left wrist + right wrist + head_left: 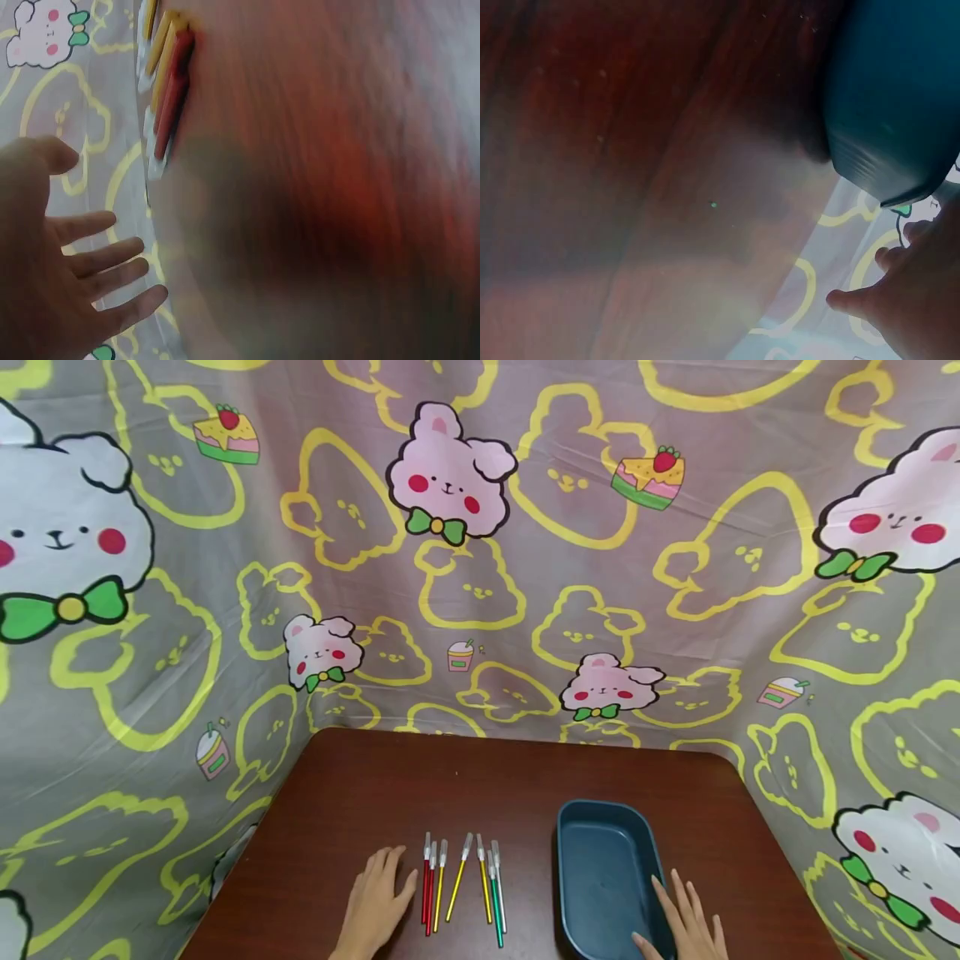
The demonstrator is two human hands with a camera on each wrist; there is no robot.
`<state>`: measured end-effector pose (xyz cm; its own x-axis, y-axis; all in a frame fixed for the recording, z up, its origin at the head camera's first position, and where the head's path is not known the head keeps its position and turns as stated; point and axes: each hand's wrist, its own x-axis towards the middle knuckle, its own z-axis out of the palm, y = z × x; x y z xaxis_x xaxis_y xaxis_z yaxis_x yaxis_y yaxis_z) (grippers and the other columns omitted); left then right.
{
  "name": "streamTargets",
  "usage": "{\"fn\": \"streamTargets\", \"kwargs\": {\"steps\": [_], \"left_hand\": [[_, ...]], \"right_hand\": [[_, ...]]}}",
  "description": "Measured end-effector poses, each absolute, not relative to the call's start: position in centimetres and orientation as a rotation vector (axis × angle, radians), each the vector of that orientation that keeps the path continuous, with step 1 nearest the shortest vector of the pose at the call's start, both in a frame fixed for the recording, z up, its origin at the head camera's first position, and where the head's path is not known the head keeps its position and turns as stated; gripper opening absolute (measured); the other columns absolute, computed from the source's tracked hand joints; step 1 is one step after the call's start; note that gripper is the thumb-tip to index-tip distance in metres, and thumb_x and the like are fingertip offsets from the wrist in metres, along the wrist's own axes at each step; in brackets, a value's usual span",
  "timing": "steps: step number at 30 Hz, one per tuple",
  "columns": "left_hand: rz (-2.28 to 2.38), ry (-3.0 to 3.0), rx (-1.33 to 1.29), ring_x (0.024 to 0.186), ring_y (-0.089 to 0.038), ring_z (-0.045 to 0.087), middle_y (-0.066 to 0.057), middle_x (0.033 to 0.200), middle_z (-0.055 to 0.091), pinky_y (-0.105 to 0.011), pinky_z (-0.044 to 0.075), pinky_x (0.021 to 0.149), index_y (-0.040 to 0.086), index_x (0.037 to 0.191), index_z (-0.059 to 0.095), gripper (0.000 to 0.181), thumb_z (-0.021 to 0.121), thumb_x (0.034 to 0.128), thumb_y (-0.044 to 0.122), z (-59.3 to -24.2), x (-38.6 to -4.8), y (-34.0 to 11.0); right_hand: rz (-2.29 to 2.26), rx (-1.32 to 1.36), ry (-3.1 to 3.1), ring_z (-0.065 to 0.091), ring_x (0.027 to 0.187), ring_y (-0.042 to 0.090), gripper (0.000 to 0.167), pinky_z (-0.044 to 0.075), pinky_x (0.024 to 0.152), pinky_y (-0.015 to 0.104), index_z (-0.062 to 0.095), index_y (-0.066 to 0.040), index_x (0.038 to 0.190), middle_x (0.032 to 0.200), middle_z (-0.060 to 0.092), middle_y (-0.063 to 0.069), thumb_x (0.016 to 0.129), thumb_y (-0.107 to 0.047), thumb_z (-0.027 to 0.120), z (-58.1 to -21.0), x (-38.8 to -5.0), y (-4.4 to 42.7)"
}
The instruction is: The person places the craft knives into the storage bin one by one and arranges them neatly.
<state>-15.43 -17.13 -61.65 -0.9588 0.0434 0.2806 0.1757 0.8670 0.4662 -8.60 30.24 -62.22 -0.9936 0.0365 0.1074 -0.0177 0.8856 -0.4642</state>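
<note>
Several slim pens with clear caps lie side by side on the table: red pens (426, 881), yellow pens (457, 881), a green pen (496, 906) and a silvery one (501, 893). My left hand (375, 897) is just left of the red pens, fingers spread and holding nothing; the left wrist view shows the hand (82, 262) apart from the red pen (172, 97). At the right, a dark blue rectangular tray (607, 877) holds nothing. My right hand (686, 918) is at its right edge, fingers spread; whether they touch the rim, I cannot tell.
The brown wooden table (360, 777) has rounded far corners. A grey cloth (480, 685) with yellow outlines and white cartoon animals hangs behind it and along both sides. Table surface lies between the pens and the tray.
</note>
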Motion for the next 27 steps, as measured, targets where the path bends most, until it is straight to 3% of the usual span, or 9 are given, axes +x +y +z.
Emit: {"fn": "streamTargets", "kwargs": {"steps": [7, 12, 16, 18, 20, 23, 27], "left_hand": [[-0.646, -2.73, -0.116, 0.098, -0.033, 0.066, -0.013, 0.107, 0.068, -0.049, 0.055, 0.077, 0.001, 0.117, 0.067, 0.033, 0.079, 0.0894, 0.013, -62.6, -15.3, -15.2], [-0.719, -2.651, -0.073, 0.08, -0.033, 0.067, -0.008, 0.088, 0.064, -0.048, 0.056, 0.063, 0.004, 0.098, 0.065, 0.025, 0.083, 0.0827, 0.01, -63.6, -15.2, -13.6], [-0.772, -2.647, -0.01, 0.073, -0.034, 0.066, -0.007, 0.081, 0.06, -0.049, 0.055, 0.059, 0.006, 0.091, 0.059, 0.026, 0.084, 0.0815, 0.009, -63.7, -15.4, -12.5], [-0.781, -2.656, 0.019, 0.073, -0.036, 0.065, -0.008, 0.08, 0.059, -0.051, 0.054, 0.06, 0.006, 0.089, 0.056, 0.028, 0.084, 0.0817, 0.008, -63.6, -15.4, -12.2], [-0.793, -2.647, 0.044, 0.072, -0.039, 0.065, -0.009, 0.078, 0.058, -0.052, 0.054, 0.06, 0.006, 0.088, 0.054, 0.03, 0.083, 0.0812, 0.007, -63.6, -15.4, -11.9], [-0.806, -2.627, 0.072, 0.069, -0.041, 0.065, -0.011, 0.076, 0.057, -0.054, 0.052, 0.058, 0.006, 0.086, 0.052, 0.031, 0.082, 0.081, 0.005, -63.8, -15.5, -11.7], [-0.824, -2.616, 0.094, 0.065, -0.042, 0.065, -0.012, 0.074, 0.057, -0.054, 0.052, 0.056, 0.004, 0.084, 0.052, 0.03, 0.081, 0.0797, 0.003, -64.0, -15.6, -11.4]], "right_hand": [[0.58, 0.011, -2.837, 0.03, 0.145, 0.055, 0.1, 0.019, 0.098, 0.086, 0.028, -0.024, 0.167, 0.176, 0.013, 0.015, 0.088, -0.063, 0.076, -63.4, -8.0, 29.6], [0.499, 0.035, -2.735, 0.036, 0.139, 0.051, 0.108, 0.025, 0.093, 0.084, 0.026, -0.033, 0.168, 0.178, 0.009, 0.002, 0.081, -0.06, 0.083, -64.6, -7.8, 29.2], [0.45, 0.038, -2.678, 0.038, 0.139, 0.046, 0.116, 0.028, 0.092, 0.082, 0.021, -0.034, 0.169, 0.178, 0.007, -0.006, 0.076, -0.058, 0.086, -65.4, -7.8, 29.2], [0.423, 0.051, -2.641, 0.025, 0.154, 0.039, 0.123, 0.029, 0.092, 0.081, 0.018, -0.032, 0.17, 0.177, 0.005, -0.011, 0.072, -0.057, 0.088, -65.8, -7.9, 29.3], [0.408, 0.061, -2.612, 0.008, 0.162, 0.023, 0.129, 0.03, 0.093, 0.079, 0.014, -0.03, 0.171, 0.176, 0.004, -0.016, 0.069, -0.056, 0.09, -66.1, -8.0, 29.3], [0.394, 0.071, -2.583, -0.007, 0.16, 0.003, 0.134, 0.029, 0.094, 0.078, 0.009, -0.03, 0.171, 0.174, 0.002, -0.021, 0.067, -0.055, 0.09, -66.5, -8.0, 29.3], [0.394, 0.067, -2.596, 0.01, 0.161, 0.024, 0.133, 0.027, 0.096, 0.08, 0.006, -0.03, 0.171, 0.174, -0.001, -0.02, 0.07, -0.057, 0.088, -66.5, -7.8, 29.2]]}}
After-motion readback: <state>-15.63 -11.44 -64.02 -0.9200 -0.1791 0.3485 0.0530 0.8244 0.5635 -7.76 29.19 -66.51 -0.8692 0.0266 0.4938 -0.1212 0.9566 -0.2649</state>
